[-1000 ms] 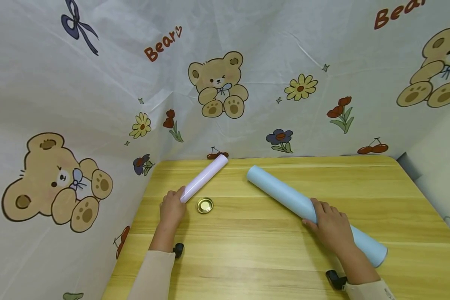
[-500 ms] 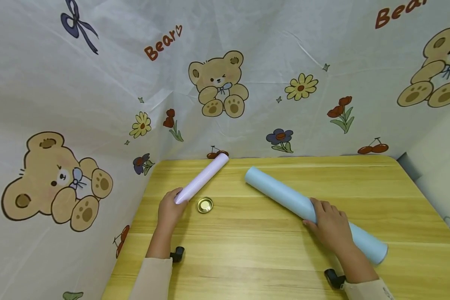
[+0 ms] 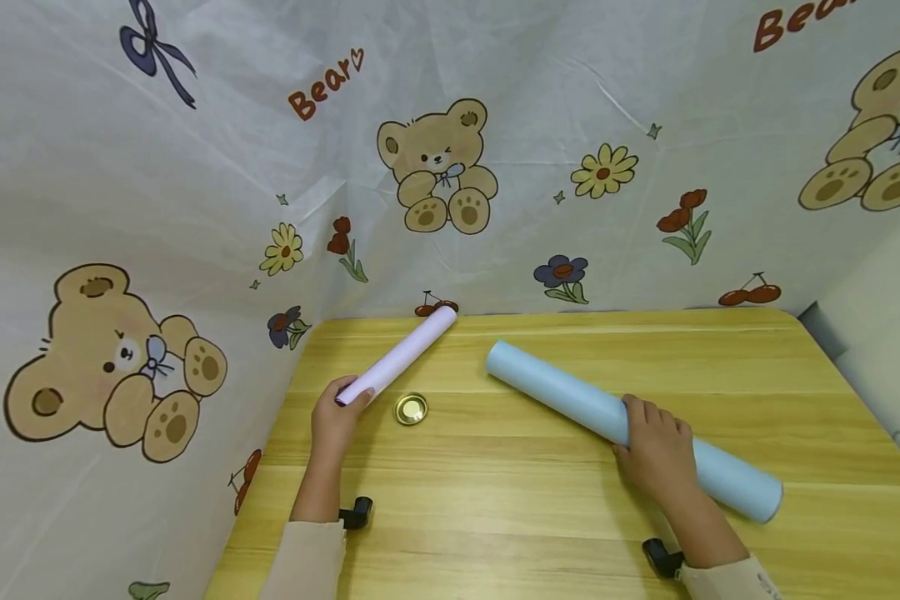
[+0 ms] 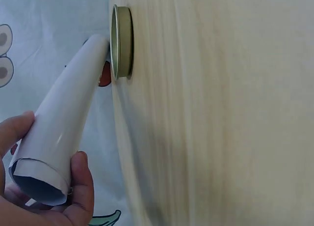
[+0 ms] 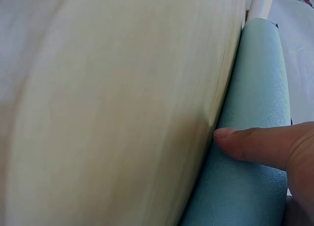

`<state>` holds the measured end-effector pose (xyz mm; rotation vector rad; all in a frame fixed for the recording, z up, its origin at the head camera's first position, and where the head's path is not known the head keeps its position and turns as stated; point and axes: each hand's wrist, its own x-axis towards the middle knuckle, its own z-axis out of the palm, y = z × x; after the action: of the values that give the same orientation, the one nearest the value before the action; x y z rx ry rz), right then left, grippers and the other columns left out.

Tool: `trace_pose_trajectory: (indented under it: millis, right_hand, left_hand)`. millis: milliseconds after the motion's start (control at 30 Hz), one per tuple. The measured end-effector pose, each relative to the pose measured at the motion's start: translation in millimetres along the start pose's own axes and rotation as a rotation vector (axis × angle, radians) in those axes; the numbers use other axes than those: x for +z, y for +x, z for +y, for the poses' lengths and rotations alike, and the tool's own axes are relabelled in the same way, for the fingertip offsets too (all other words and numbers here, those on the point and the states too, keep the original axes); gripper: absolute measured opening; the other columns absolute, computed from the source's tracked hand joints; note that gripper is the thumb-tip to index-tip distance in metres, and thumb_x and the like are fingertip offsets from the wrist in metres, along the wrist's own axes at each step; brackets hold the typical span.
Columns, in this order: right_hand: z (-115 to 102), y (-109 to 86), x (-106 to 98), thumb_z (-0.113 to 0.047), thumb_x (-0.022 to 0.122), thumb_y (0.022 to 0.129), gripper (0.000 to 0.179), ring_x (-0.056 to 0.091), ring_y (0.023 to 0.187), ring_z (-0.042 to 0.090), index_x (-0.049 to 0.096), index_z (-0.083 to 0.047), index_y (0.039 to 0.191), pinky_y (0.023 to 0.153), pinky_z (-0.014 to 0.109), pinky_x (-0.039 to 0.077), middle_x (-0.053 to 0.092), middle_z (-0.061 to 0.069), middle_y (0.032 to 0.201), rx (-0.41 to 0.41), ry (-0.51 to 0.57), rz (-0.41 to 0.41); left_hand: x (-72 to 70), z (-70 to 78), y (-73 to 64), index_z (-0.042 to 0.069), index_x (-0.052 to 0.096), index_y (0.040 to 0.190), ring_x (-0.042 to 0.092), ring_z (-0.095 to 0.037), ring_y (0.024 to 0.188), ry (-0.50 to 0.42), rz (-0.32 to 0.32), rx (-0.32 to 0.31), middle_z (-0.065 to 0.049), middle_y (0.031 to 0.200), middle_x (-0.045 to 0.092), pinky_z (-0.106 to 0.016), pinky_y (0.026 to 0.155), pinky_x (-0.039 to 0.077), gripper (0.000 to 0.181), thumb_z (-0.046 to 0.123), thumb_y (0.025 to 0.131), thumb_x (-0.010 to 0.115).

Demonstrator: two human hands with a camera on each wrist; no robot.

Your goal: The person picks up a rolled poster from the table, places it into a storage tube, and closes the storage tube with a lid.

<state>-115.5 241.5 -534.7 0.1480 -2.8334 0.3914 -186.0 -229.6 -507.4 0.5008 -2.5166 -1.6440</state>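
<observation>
My left hand (image 3: 335, 423) grips the near end of a pale lilac roll (image 3: 401, 358) at the table's left. In the left wrist view this roll (image 4: 61, 108) shows a hollow end with overlapping sheet edges, between thumb and fingers; its far end points at the back wall. My right hand (image 3: 656, 446) holds a longer, thicker light blue roll (image 3: 558, 396) around its middle, thumb on the near side and fingers over the top. Up close, the blue roll (image 5: 257, 78) has a finely creased surface and lies along the wooden tabletop.
A small round gold dish (image 3: 410, 409) sits on the wooden table (image 3: 495, 500), just right of the lilac roll. A white cloth (image 3: 532, 100) printed with bears and flowers hangs behind and at the left. Black camera mounts (image 3: 357, 512) stick out from both wrists.
My left hand has turned and drawn back slightly, bringing the lilac roll's near end into sight above the palm. The blue roll has swung a little, its far end coming nearer.
</observation>
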Motion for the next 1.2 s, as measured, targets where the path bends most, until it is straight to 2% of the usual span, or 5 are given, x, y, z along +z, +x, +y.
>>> trace_pose_trajectory:
  millis: [300, 567, 867, 1067, 1200]
  right_hand:
    - [6.4, 0.2, -5.2, -0.01, 0.088, 0.072, 0.08, 0.051, 0.116, 0.053, 0.049, 0.004, 0.14, 0.091, 0.069, 0.037, 0.055, 0.031, 0.127, 0.019, 0.011, -0.052]
    - [10.7, 0.2, -6.1, -0.006, 0.085, 0.069, 0.076, 0.051, 0.113, 0.053, 0.051, 0.003, 0.137, 0.09, 0.07, 0.035, 0.055, 0.032, 0.123, -0.003, 0.048, 0.023]
    - [14.3, 1.9, -13.4, -0.004, 0.088, 0.066, 0.08, 0.052, 0.115, 0.05, 0.052, 0.002, 0.136, 0.094, 0.068, 0.033, 0.056, 0.03, 0.126, -0.029, 0.071, 0.067]
    - [19.8, 3.2, -16.1, -0.005, 0.09, 0.064, 0.082, 0.051, 0.119, 0.047, 0.052, 0.0, 0.137, 0.096, 0.067, 0.032, 0.058, 0.027, 0.129, -0.052, 0.065, 0.074]
    - [22.8, 3.2, -17.5, -0.004, 0.091, 0.062, 0.084, 0.051, 0.119, 0.046, 0.051, 0.0, 0.136, 0.097, 0.066, 0.032, 0.058, 0.026, 0.129, -0.075, 0.078, 0.094]
  left_hand:
    - [-0.6, -2.8, 0.1, 0.002, 0.05, 0.135, 0.048, -0.032, 0.129, -0.184, 0.086, -0.058, -0.021, 0.144, 0.049, -0.042, 0.102, 0.045, 0.05, 0.024, 0.095, 0.072]
    - [0.2, -6.2, 0.1, 0.0, 0.046, 0.136, 0.051, -0.03, 0.122, -0.321, 0.122, -0.082, -0.022, 0.142, 0.046, -0.022, 0.086, 0.057, 0.049, 0.025, 0.099, 0.066]
    - [1.0, -8.6, -2.7, 0.001, 0.038, 0.144, 0.051, -0.028, 0.116, -0.426, 0.127, -0.068, -0.019, 0.138, 0.044, -0.03, 0.089, 0.058, 0.051, 0.026, 0.104, 0.056]
    - [-2.4, -9.0, -5.5, 0.01, 0.036, 0.146, 0.05, -0.028, 0.114, -0.486, 0.131, -0.081, -0.017, 0.14, 0.039, -0.028, 0.087, 0.058, 0.044, 0.026, 0.107, 0.049]
    - [-4.3, -9.0, -5.5, 0.011, 0.04, 0.141, 0.051, -0.028, 0.111, -0.513, 0.141, -0.087, -0.013, 0.133, 0.041, -0.026, 0.082, 0.059, 0.037, 0.024, 0.107, 0.047]
